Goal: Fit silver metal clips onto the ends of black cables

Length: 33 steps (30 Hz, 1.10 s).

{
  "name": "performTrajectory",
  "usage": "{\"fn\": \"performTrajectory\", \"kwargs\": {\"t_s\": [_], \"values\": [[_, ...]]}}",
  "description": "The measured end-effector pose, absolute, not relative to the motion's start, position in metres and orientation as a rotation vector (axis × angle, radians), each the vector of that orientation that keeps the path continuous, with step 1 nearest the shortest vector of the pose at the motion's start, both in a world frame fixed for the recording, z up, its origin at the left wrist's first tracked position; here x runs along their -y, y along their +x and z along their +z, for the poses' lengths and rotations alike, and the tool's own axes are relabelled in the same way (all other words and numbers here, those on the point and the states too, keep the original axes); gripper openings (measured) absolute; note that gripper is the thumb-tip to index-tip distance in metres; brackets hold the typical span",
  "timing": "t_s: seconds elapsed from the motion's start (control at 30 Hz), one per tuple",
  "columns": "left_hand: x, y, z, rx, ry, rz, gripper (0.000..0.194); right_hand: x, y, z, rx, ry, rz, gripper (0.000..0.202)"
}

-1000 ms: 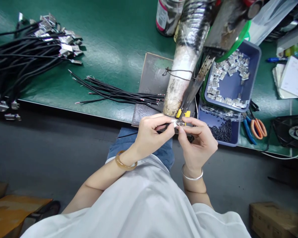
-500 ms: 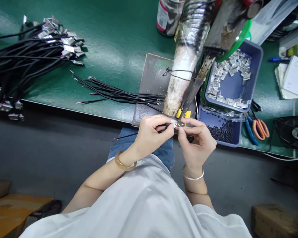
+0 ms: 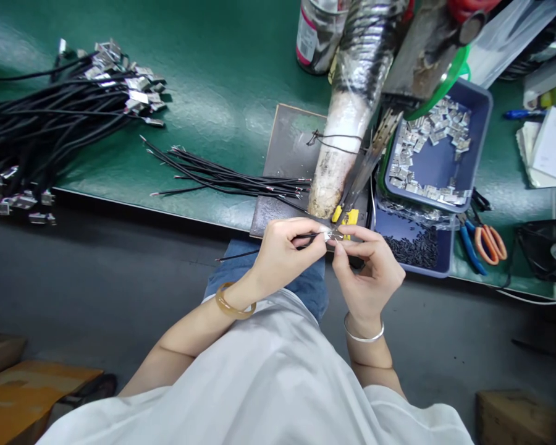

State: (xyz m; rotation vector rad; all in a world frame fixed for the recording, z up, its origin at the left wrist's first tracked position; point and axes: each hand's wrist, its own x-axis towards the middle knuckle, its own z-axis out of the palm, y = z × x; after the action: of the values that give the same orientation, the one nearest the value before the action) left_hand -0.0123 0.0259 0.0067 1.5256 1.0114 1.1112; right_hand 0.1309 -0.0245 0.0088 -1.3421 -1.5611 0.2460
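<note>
My left hand (image 3: pixel 290 250) pinches a black cable (image 3: pixel 238 254) near its end, and the cable's other end sticks out to the left over my lap. Close beside it, my right hand (image 3: pixel 370 262) has thumb and fingers closed around a small metal connector (image 3: pixel 336 235) at the cable's tip. Fingers partly cover the connector, so how cable and metal join cannot be made out. Just beyond my fingertips is a soldering tool's narrow end with yellow pieces (image 3: pixel 351 221) beside it. Loose black cables (image 3: pixel 222 176) with bare tips lie left of my hands, partly on a dark board (image 3: pixel 290 145).
A white, film-wrapped hose (image 3: pixel 340 136) slants down over the board. On the right, a blue bin (image 3: pixel 479 133) holds metal connectors, above a tray (image 3: pixel 445 266) of small black pieces. Pliers (image 3: pixel 471 247) and orange-handled scissors (image 3: pixel 491 244) lie beside them. Finished-looking cables (image 3: pixel 74 105) are heaped left.
The view has shifted slightly, so the bench things sit a little lower and further right. Both hands keep nearly the same pose at the connector.
</note>
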Motion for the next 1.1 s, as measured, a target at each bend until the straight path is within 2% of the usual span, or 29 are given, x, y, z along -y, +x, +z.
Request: {"fn": "performTrajectory", "kwargs": {"t_s": [0.4,0.7,0.93,1.0,1.1], "values": [[-0.029,-0.011,0.012,-1.041,1.592,1.172,0.017,0.027,0.133,0.017,1.433,-1.416,0.444,0.012],[-0.027,-0.013,0.01,-1.058,1.55,1.044,0.017,0.026,0.133,0.016,1.628,-1.419,0.265,0.016],[-0.017,-0.013,0.006,-1.065,1.475,1.05,0.012,0.03,0.126,0.015,1.581,-1.422,0.029,0.018],[-0.015,-0.014,0.006,-1.022,1.407,1.062,0.011,0.031,0.125,0.013,1.484,-1.444,0.157,0.015],[-0.012,-0.016,0.006,-0.916,1.289,1.032,0.011,0.031,0.126,0.012,1.304,-1.425,0.568,0.01]]}}
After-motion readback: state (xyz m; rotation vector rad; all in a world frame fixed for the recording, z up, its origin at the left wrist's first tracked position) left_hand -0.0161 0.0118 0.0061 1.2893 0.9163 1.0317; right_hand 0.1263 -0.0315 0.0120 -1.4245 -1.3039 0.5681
